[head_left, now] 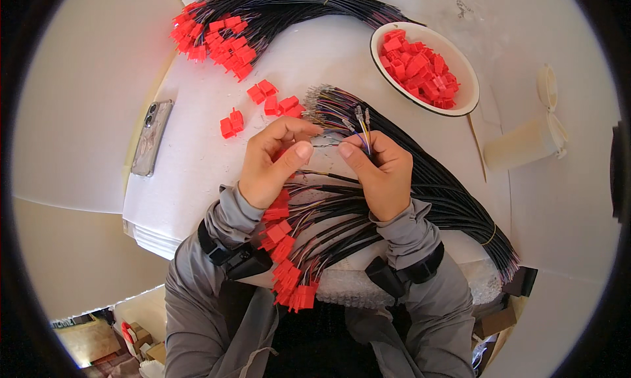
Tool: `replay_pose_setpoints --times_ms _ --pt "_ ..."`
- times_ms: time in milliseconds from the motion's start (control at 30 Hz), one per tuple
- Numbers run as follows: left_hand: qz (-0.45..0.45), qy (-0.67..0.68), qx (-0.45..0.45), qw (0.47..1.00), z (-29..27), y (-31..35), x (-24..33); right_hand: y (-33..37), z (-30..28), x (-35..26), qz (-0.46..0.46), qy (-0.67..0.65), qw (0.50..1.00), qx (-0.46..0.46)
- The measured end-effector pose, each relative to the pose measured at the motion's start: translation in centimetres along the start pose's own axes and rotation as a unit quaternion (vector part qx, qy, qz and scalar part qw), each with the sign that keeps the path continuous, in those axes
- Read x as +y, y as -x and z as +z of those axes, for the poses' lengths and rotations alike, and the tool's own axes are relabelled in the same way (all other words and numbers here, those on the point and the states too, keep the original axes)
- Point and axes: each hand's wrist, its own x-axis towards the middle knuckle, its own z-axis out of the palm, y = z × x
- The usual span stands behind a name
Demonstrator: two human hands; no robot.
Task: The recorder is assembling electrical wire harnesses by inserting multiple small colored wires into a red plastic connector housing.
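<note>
My left hand (279,158) is curled, with thumb and forefinger drawn together at the end of a thin wire (325,145). A patch of red shows between its fingers; whether that is a held connector is hidden. My right hand (381,171) pinches a black-sheathed cable, its loose wires with metal terminals (361,117) fanning up above the fingers. Just beyond both hands lies a thick bundle of black cables (427,158) with bare terminal ends. Below my hands, several cables fitted with red plastic connectors (284,246) spread toward the table's near edge.
Loose red connectors (264,91) lie left of the cable bundle. A white dark-rimmed bowl (471,92) holds more. Behind is a finished-looking cable bundle (282,7) with red ends. A phone (152,138) lies left; a cream lidded container (522,141) and thin stick (476,148) are right.
</note>
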Motion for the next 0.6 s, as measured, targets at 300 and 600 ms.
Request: replay_pose_setpoints --times_ms 300,600 --pt "0.082 -0.1 0.067 0.989 0.6 -0.3 -0.8 0.0 -0.1 -0.1 0.007 0.014 1.0 -0.014" --pt "0.109 -0.135 0.044 0.984 0.4 -0.5 -0.9 0.1 -0.2 -0.9 0.06 -0.033 0.998 -0.002"
